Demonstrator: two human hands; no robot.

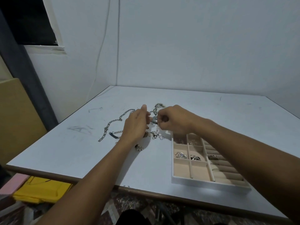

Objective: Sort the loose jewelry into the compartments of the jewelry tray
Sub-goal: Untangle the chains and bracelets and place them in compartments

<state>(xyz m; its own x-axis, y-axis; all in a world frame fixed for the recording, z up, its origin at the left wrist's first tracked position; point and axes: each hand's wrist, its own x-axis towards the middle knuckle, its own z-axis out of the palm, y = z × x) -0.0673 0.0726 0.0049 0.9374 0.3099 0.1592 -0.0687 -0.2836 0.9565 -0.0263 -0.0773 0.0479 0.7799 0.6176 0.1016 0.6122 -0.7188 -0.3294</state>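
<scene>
Head view, table [211,111] white, scuffed with grey marks. No piece shows lettering large enough to read.

Left of the left hand: link chain [113,122], silver, long axis running from near-left to far-right, its far end close to the left thumb. Just on the near side of it lies the bar bracelet [114,135], dark bar pointing near-right, fine chain trailing toward the left wrist.

Left hand [135,125]: back to the camera, thumb raised, fingertips turned toward the right hand. Cannot tell whether they grip anything; the fingertips are hidden.

Near side of the left wrist: pearl piece [139,147] on the table. Under the gap between the hands: small mixed pieces [155,134], too tangled to tell apart.

Between the hands, lifted off the table: round silver piece [154,119] with a strand hanging down from it. Beyond it on the table is a dark silver heap [159,105].

Right hand [173,120]: fingers curled, pinching the round silver piece at its right edge. The hands are close together, almost touching.

Near side of the right hand, partly under the right forearm: jewelry tray [211,185], long axis running away from the person. Square compartments on its left, padded rolls on its right. Silver items [181,155] lie in the middle-row squares; the nearest squares show only lining
</scene>
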